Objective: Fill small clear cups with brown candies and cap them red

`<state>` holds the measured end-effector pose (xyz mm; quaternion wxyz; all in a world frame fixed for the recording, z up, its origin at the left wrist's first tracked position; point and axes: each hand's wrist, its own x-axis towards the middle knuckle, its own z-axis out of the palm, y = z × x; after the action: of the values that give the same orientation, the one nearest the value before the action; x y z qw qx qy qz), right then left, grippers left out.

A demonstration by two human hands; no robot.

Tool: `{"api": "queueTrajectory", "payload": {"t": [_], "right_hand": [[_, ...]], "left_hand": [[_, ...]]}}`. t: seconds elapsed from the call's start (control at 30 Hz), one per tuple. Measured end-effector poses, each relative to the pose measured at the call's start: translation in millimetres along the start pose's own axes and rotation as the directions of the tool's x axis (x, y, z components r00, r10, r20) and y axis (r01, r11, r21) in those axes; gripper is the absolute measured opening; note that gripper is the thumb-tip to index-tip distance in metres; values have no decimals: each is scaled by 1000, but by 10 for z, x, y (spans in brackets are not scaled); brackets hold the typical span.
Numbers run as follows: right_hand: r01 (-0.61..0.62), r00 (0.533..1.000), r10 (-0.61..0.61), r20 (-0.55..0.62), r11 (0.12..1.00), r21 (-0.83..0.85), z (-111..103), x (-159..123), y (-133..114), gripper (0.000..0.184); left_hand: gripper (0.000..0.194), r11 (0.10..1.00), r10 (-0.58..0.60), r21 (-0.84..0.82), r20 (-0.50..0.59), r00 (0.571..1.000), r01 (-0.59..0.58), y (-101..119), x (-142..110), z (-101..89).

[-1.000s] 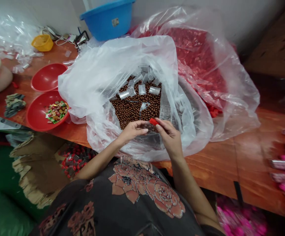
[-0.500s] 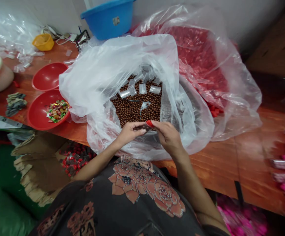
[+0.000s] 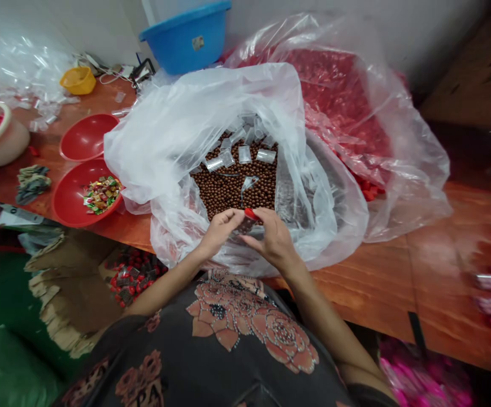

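Observation:
Between my two hands is a small clear plastic tube (image 3: 246,224) with dark contents and a red cap (image 3: 251,214). My left hand (image 3: 222,230) pinches the tube from the left. At the cap, the fingers of my right hand (image 3: 274,234) press from the right, its thumb reaching below the tube. Both hands are over the near rim of a white plastic bag (image 3: 164,124), opened wide. Inside lie many small brown balls (image 3: 220,189), with several empty clear tubes (image 3: 245,154) on top and a small clear scrap (image 3: 249,182) among them.
Red bowls stand at left; the nearer bowl (image 3: 65,198) holds wrapped candies (image 3: 101,195). A blue basin (image 3: 186,37) stands behind, a bag of red pieces (image 3: 342,102) at right. Below the table, a cardboard box (image 3: 75,277) holds red-capped tubes (image 3: 133,277).
The tube has turned more upright and shifted slightly left, cap upward. My right hand has moved left and its thumb has dropped away below the cap. The view has shifted slightly.

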<state>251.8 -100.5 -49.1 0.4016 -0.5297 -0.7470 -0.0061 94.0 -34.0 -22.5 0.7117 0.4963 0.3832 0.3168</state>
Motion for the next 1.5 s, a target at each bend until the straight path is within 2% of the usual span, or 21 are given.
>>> {"api": "queueTrajectory", "payload": {"t": [0.07,0.13,0.27,0.33,0.4,0.47,0.53,0.6,0.63,0.7,0.77,0.8,0.87,0.93,1.0,1.13,1.3,1.37,1.43,1.47,1.5], "right_hand": [[-2,1000,1,16,999,48,37,7,-37,71],[9,1000,-11,22,997,83,61,4,-71,71],[27,999,-30,31,995,97,66,-26,-109,68],[-30,996,16,93,988,154,45,-47,-109,67],[-198,973,160,166,947,253,12,-65,-98,70],[-439,898,394,196,822,362,-23,-75,-85,64],[-628,767,601,227,628,460,-52,-71,-80,46],[-694,675,702,227,498,520,-72,-51,-88,33],[-687,673,710,208,497,530,-79,-37,-97,31],[-611,757,639,137,618,496,-90,-12,-119,29],[-467,881,457,123,797,383,-99,5,-142,35],[-384,923,356,144,869,313,-104,10,-153,43],[-229,962,195,189,957,178,-115,18,-172,65],[-117,972,99,212,991,71,-126,31,-183,81],[-43,977,42,209,999,0,-131,52,-176,85],[62,983,-58,175,998,-19,-95,80,-101,80],[127,981,-132,144,991,44,31,62,-111,78],[90,977,-99,190,994,56,17,88,-202,76],[23,968,-35,248,998,51,-89,134,-275,77],[-22,970,10,244,999,47,-180,152,-274,80],[-84,977,73,198,996,44,-293,159,-234,83]], "left_hand": [[47,974,-124,-194,-6,992,120,-28,19,88],[48,940,-205,-278,1,979,197,-66,22,170],[36,961,-176,-237,-120,977,144,-96,-17,262],[37,957,-189,-245,-122,974,155,-63,-44,270],[40,942,-208,-283,-68,976,181,-6,-69,259],[42,935,-185,-308,-10,983,173,47,-88,242],[44,940,-152,-305,35,988,155,73,-98,230],[49,944,-162,-278,76,984,177,64,-97,230],[54,946,-180,-258,94,979,198,50,-94,234],[63,946,-217,-223,99,971,234,19,-83,246],[69,946,-232,-217,71,970,242,1,-70,256],[69,944,-237,-223,60,970,244,2,-64,258],[66,934,-258,-239,65,964,266,26,-55,257],[59,916,-289,-260,103,952,306,69,-51,251],[48,895,-310,-289,143,940,339,113,-52,239],[34,869,-326,-329,184,927,371,128,-68,200],[38,873,-320,-327,175,931,362,59,-138,188],[40,912,-279,-287,94,956,294,76,-202,148],[37,977,-149,-168,-85,985,133,125,-289,0],[35,997,-48,-70,-214,976,34,155,-338,-129],[33,997,72,51,-355,932,-57,186,-386,-295]]}}
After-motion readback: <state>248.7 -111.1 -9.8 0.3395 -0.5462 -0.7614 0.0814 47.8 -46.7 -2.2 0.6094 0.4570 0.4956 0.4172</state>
